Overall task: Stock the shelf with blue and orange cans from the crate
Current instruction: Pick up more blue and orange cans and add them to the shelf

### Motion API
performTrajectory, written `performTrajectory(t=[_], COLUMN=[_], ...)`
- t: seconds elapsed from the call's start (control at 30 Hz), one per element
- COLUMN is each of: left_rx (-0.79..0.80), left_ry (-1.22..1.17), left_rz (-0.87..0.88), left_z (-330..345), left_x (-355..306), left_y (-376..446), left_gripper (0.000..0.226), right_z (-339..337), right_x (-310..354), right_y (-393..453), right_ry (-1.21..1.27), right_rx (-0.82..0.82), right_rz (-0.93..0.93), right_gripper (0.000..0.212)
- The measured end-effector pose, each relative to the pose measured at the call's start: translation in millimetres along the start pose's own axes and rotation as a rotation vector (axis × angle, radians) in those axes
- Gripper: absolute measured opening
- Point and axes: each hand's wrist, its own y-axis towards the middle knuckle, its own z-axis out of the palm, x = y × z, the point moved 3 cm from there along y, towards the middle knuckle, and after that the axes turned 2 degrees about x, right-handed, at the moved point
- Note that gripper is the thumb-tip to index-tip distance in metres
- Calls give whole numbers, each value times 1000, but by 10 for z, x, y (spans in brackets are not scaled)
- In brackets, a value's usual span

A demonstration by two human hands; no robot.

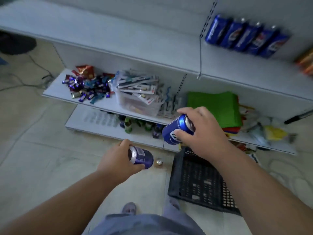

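With each hand [118, 158] [203, 133] clamped on a tilted blue can [143, 158] [176, 129] at frame centre, either could slip, or topple the shelved row [245, 36] upper right.

Blue cans [243, 35] w/ white-red logo on pale grey shelf [152, 53]; below them green cloth stack [215, 107], purple-blue wrappers [86, 87]. Black mesh crate [199, 184] on beige floor [33, 158].

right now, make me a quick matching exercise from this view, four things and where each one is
Things:
1. row of blue cans
2. black crate
3. green stack
4. candy pile

Places:
A. on the floor under the right arm
B. left end of the middle shelf
C. upper shelf, far right
D. middle shelf, behind the right hand

Pairs: 1-C, 2-A, 3-D, 4-B
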Motion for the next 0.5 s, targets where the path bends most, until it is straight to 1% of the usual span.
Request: performTrajectory(t=[0.07, 0.13, 0.17, 0.23, 0.3, 0.37, 0.4, 0.43, 0.5], left_rx=[-18, -48, -58, -34, 42, 114, 137, 155, 195], left_ry=[-88, -258, -382, -726, -1075, -1340, -1439, -1522, -1666], left_rz=[-35, -93, -124, -184, -239, -290, -306, -314, -318], left_z=[-166, -260, -281, -275, -208, -88, -19, 53, 167], left_x=[-268, -578, -741, -1079, -1419, -1727, -1863, -1986, -2218], left_y=[-2, 32, 56, 117, 180, 238, 274, 303, 351], left_gripper=[61, 57, 56, 49, 41, 33, 34, 39, 56], right_z=[-319, -656, -829, -1150, -1417, -1630, -1715, -1788, -1904], right_x=[-16, -85, -142, -290, -473, -662, -759, -851, -1019], right_y=[-47, -74, -79, -77, -61, -33, -10, 7, 50], right_ry=[19, 37, 43, 54, 59, 44, 43, 50, 64], right_rx=[-60, -120, -151, -205, -246, -264, -263, -258, -247], right_rz=[9, 10, 10, 13, 21, 22, 25, 31, 35], right_gripper=[59, 62, 63, 64, 64, 64, 64, 64, 63])
